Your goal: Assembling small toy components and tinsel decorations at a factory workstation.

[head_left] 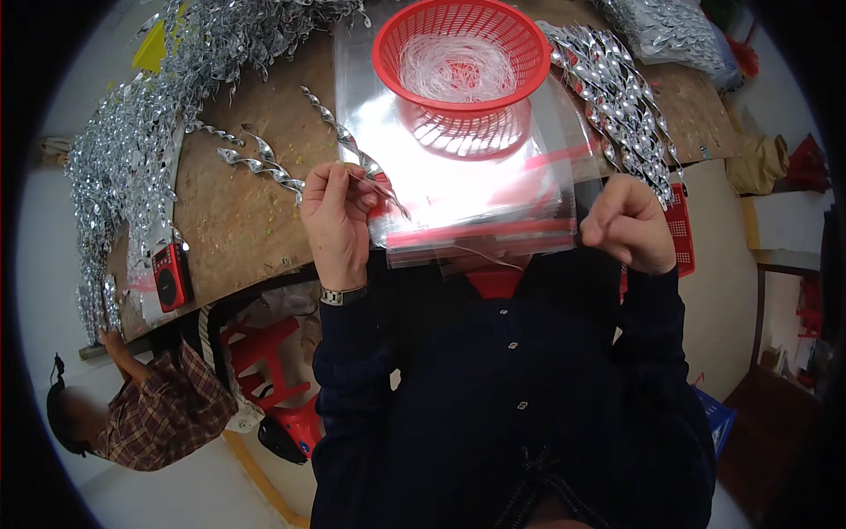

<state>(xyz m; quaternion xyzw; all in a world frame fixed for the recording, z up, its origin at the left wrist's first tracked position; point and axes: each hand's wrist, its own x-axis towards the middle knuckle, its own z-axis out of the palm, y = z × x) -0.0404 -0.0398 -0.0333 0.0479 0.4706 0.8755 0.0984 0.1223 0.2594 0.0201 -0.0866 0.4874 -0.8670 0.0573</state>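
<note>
Head view: left hand (335, 220) pinches a silver spiral strip (352, 150); right hand (627, 225) is clenched, its contents unclear. Between them lies a stack of clear bags (476, 212) with red seal strips, bearing a red basket (461, 53) of white threads (458, 66).

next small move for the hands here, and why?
Probably draw the thread taut with the right hand. The left hand pinches a silver spiral over the clear bags, and a thin thread seems to run toward the closed right hand, sagging. I cannot tell whether it is tied.
</note>
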